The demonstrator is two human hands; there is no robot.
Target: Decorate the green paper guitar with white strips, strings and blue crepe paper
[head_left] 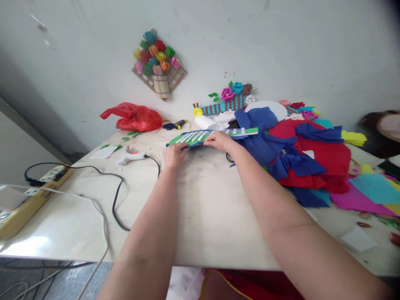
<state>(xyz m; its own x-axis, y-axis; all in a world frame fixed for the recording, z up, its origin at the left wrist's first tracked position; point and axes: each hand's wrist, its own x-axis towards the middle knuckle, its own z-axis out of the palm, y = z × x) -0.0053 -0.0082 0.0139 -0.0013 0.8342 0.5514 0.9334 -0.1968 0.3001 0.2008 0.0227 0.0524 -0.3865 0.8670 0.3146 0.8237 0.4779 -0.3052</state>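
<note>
The pale table (215, 221) runs ahead of me from its near edge. Toward its far edge, my left hand (175, 156) pinches the rounded left end of the green, blue-edged piece (201, 136); my right hand (220, 141) is closed on its near rim, about midway. It looks light and fairly stiff, likely bendable at the narrow right end; the rim seems the safest hold, sparing the white strips (186, 137).

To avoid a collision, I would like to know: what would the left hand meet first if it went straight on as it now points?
The left hand would first meet the green-and-white piece it holds; beyond that, perhaps the yellow-and-black tool, though depth is unclear.
</note>
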